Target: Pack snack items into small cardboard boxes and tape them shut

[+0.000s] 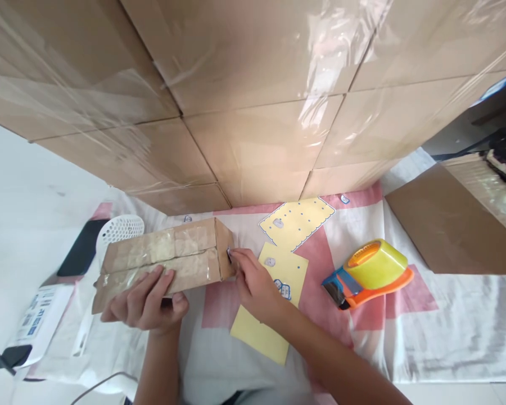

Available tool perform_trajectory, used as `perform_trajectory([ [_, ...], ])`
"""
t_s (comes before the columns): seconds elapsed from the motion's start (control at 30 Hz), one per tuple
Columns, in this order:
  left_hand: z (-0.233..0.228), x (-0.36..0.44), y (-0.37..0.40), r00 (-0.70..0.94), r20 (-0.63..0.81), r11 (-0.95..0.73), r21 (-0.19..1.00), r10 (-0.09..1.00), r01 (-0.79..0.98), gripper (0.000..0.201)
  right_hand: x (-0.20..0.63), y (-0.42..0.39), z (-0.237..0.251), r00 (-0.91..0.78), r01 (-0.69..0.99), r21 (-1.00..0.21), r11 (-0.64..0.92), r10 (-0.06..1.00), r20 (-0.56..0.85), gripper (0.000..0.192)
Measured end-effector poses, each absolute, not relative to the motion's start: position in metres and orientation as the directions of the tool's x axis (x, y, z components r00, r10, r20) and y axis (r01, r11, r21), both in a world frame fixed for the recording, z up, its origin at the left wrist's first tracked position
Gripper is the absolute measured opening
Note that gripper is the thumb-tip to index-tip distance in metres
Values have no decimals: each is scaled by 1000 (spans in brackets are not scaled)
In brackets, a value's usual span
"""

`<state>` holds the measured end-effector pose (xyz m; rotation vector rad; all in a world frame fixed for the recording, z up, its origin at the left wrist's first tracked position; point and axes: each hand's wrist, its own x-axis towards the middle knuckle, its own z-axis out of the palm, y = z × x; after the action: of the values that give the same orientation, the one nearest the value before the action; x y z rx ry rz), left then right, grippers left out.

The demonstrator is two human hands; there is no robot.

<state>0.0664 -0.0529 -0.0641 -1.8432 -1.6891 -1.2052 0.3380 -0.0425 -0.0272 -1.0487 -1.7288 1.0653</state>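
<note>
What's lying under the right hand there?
Under the right hand lies a yellow sticker backing sheet on the pink-and-white cloth. Stickers beneath the palm are hidden.

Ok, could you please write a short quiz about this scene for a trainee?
1. True or false: the left hand grips the small box from the near side.
2. What does the right hand touch? A) the tape dispenser B) the right end of the small box C) the phone
3. Fill in: under the right hand lie yellow ___ with stickers on them.

Key:
1. True.
2. B; the fingertips press a small sticker on the box end.
3. Sheets.
</note>
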Motion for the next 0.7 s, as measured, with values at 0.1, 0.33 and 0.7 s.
perform_trajectory([
  [0.1, -48, 82, -47, 119, 951, -224, -55, 285, 973, 36, 334, -46, -27, -274, 189, -944, 271, 938, 214, 52],
  [0.33, -25, 101, -46, 182, 956, -290, -111, 230, 951, 32, 336, -43, -29, -278, 255, -903, 347, 920, 276, 51],
  [0.7, -30, 98, -50, 168, 951, -296, -88, 259, 951, 36, 349, -22, -41, -390, 775, -426, 467, 883, 260, 19],
])
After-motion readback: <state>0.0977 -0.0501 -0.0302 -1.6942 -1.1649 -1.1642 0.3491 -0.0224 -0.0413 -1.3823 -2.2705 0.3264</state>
